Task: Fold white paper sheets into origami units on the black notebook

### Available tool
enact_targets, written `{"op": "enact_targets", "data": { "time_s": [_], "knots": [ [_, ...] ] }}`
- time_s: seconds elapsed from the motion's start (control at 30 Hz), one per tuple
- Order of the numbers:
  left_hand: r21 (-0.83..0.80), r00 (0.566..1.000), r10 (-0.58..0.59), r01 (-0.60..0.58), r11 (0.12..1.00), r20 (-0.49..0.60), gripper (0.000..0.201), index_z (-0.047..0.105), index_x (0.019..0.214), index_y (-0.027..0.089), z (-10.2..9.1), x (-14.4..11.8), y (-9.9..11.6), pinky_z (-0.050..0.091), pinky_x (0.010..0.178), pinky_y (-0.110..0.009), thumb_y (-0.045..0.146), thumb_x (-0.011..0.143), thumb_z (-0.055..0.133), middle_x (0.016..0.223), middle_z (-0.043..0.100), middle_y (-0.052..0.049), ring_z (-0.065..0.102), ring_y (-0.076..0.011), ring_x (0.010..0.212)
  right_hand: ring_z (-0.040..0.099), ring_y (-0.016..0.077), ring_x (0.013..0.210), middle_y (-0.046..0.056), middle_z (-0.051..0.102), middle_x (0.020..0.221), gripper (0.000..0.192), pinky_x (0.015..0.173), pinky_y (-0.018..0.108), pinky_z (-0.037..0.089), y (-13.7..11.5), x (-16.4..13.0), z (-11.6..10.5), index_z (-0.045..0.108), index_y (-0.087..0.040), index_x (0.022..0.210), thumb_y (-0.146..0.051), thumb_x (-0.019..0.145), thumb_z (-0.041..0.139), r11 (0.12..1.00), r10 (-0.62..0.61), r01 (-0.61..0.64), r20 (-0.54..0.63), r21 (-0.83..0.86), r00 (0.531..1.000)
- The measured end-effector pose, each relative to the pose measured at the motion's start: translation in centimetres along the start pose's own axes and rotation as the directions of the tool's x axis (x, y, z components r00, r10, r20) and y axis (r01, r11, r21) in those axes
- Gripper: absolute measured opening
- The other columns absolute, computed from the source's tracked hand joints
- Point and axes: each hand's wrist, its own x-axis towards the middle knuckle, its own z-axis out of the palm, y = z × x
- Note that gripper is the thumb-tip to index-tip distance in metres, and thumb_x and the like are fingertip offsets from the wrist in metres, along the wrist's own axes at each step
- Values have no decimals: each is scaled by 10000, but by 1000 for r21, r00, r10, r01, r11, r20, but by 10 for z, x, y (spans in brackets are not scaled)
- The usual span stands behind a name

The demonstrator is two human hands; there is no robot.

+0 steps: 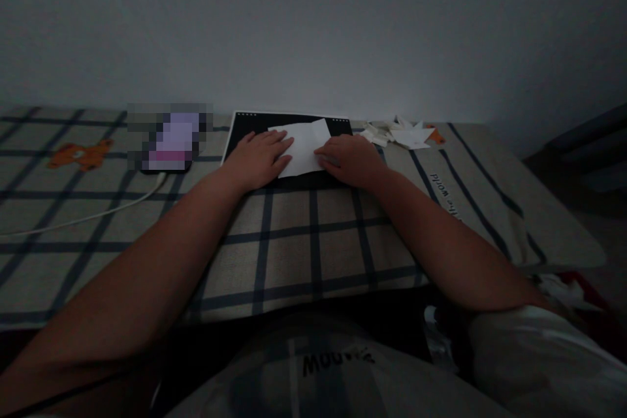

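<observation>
A creased sheet of white paper (304, 144) lies on a dark flat panel (298, 181) with rows of small white marks along its far edge. My left hand (260, 158) rests flat on the paper's left side, fingers spread. On the right side, my right hand (350, 158) has its fingers bent and pressed together at the paper's edge; part of that edge is hidden beneath them. The far right corner of the sheet stands up slightly.
A checked cloth (289, 248) covers the table against a wall. Left are a phone (171, 144) with a cable (108, 209) and an orange cut-out shape (81, 155). Crumpled white paper pieces (399, 133) lie right, beside an orange scrap (435, 136).
</observation>
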Motion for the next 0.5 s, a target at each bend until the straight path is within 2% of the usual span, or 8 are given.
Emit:
{"op": "enact_targets", "data": {
  "time_s": [0.17, 0.3, 0.4, 0.5],
  "knots": [
    [16, 994, -44, 43, 999, 101, 745, 344, 1787, 160, -4, -2, 7, 209, 1382, -695, 553, 1154, 347, 1864, 301, -172, 265, -389, 1739, 692, 320, 1164, 132, 800, 1332, 401, 923, 433, 460, 1, 0, -1, 821, -212, 1341, -382, 1131, 524, 999, -50, 50, 14, -3, 999],
    [27, 995, -37, 35, 999, 92, 776, 335, 1787, 149, -4, -3, 11, 152, 1401, -673, 591, 1151, 386, 1866, 285, -185, 229, -381, 1751, 690, 330, 1206, 142, 794, 1334, 404, 976, 442, 483, 3, 1, 1, 825, -199, 1339, -420, 1122, 566, 997, -75, 75, -4, 35, 997],
    [20, 996, -2, 1, 1000, 84, 783, 332, 1791, 185, -6, -3, 13, 143, 1410, -648, 609, 1140, 426, 1861, 309, -173, 271, -361, 1742, 678, 350, 1308, 161, 757, 1444, 401, 1075, 477, 501, 6, 1, 6, 819, -185, 1347, -426, 1096, 618, 991, -91, 95, -39, 94, 995],
    [10, 996, 1, -2, 1000, 94, 883, 262, 1813, 185, -8, -4, 16, 159, 1408, -648, 667, 1108, 484, 1861, 297, -196, 286, -367, 1737, 632, 362, 1457, 188, 674, 1596, 470, 1208, 517, 479, 9, 0, 14, 758, -172, 1461, -438, 1094, 636, 985, -84, 92, -62, 145, 995]
  ]
}}
